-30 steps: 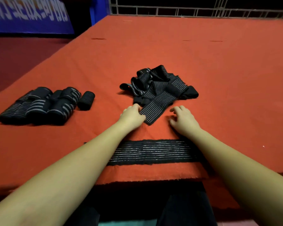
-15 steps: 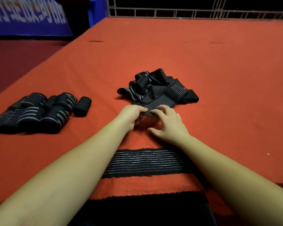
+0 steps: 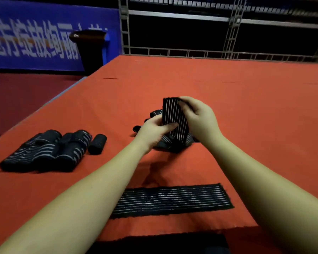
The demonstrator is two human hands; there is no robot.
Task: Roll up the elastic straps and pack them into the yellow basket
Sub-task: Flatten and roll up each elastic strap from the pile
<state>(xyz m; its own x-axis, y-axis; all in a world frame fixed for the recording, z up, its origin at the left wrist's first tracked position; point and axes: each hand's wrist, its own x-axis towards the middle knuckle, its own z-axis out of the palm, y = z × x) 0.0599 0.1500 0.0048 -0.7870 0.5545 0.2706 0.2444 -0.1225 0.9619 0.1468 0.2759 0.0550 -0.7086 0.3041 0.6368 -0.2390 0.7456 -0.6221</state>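
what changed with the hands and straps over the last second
Both hands took one strap from the loose pile and lifted it upright above it: left hand pinches its lower part, right hand its top. The rolled straps and the flat strap near the table edge stayed put.

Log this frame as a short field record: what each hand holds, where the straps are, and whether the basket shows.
left hand: pinches lower part of the raised black elastic strap with white stripes
right hand: grips the raised strap's top end
loose pile of black straps: on the red cloth table, under the hands
flat striped strap: laid out near the table's front edge
rolled black straps: clustered at the left
yellow basket: not in view
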